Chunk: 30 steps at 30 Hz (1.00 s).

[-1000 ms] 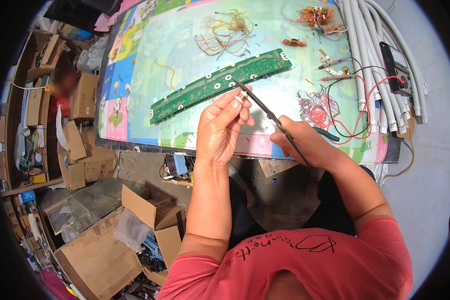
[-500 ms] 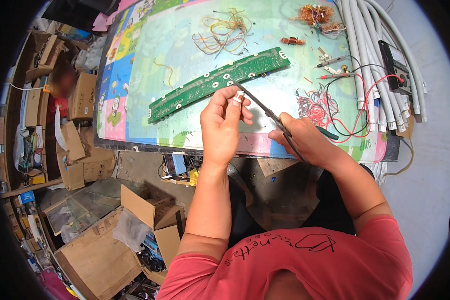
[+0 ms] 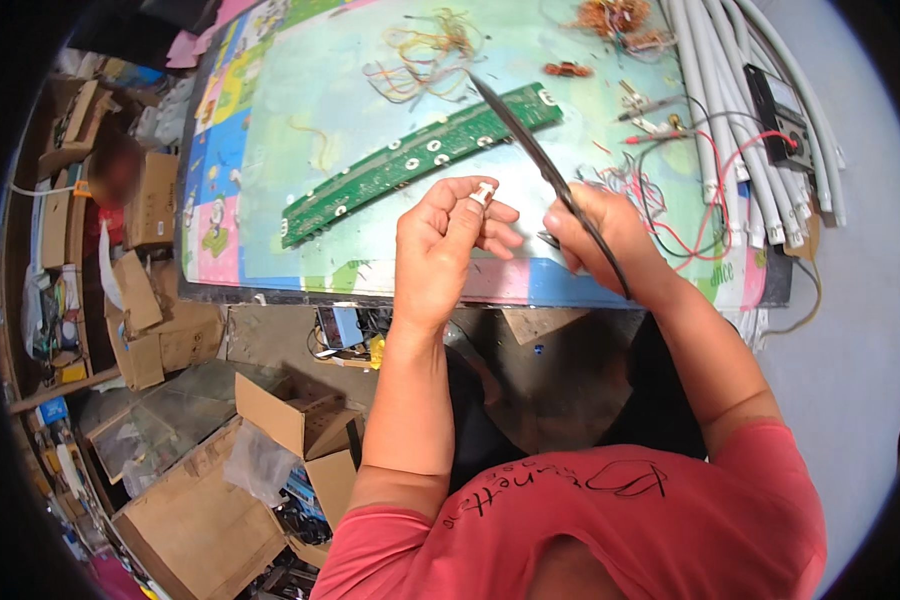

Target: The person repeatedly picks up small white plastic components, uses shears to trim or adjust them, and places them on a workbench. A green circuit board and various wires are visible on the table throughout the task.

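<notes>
Above the near part of the table, my left hand point(image 3: 440, 225) is closed, pinching a small white piece point(image 3: 482, 194) with a reddish-brown patch between thumb and forefinger. To its right, my right hand point(image 3: 600, 235) is wrapped round a long dark tool point(image 3: 515, 125) with a narrow, blade-like pointed end. The tool tilts up and away to the left, its tip apart from the white piece. Its exact kind is unclear. Behind my hands lies a long green circuit board point(image 3: 380, 170), set at a slant. The tool passes in front of the board's right part.
Tangled coloured wires point(image 3: 425, 55) lie beyond the board. Copper wire point(image 3: 615, 18) and a small copper coil point(image 3: 567, 69) are farther right. A meter point(image 3: 778, 118) with red and black leads rests against white tubes point(image 3: 715, 110). Cardboard boxes point(image 3: 205, 485) stand at the lower left.
My right hand has moved slightly right, and the tool's tip has swung up and away from the white piece. My left hand still pinches that piece. The whole view has shifted a little.
</notes>
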Tool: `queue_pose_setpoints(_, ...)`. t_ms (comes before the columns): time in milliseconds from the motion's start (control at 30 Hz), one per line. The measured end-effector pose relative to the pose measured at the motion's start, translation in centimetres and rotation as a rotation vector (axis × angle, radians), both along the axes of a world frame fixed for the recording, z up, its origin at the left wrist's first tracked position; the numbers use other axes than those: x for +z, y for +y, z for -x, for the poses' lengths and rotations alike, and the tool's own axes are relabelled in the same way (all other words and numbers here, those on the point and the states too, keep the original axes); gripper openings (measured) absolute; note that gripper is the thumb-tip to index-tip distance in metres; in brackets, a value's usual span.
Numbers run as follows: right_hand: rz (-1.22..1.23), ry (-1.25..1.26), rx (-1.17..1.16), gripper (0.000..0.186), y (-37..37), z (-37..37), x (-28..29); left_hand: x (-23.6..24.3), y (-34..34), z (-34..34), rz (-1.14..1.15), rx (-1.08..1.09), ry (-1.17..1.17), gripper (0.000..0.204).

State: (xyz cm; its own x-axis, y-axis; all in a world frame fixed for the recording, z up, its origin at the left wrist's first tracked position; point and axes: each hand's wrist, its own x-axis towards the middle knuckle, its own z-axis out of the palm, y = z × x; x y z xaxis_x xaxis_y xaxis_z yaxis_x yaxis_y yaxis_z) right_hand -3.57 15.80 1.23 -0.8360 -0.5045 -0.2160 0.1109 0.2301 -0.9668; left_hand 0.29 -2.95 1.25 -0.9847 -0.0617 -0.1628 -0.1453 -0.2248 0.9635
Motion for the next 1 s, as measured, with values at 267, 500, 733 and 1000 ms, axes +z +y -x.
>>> queue_pose_setpoints(267,0.149,-0.04,-0.128,0.021,0.7,0.8,-0.6,-0.5,3.1,-0.4,0.145,-0.09,-0.039,0.024)
queue_pose_setpoints(500,0.0,0.201,-0.145,0.019,0.6,0.7,-1.2,-0.2,3.6,-0.5,0.148,-0.085,-0.048,0.021)
queue_pose_setpoints(733,-0.163,0.536,-0.139,0.015,0.4,0.8,-1.2,-0.6,3.7,-0.6,0.157,-0.087,-0.048,0.019)
queue_pose_setpoints(1000,-0.161,0.466,-0.205,0.016,1.1,1.7,-1.1,-0.5,2.7,-0.6,0.041,-0.135,-0.144,0.022)
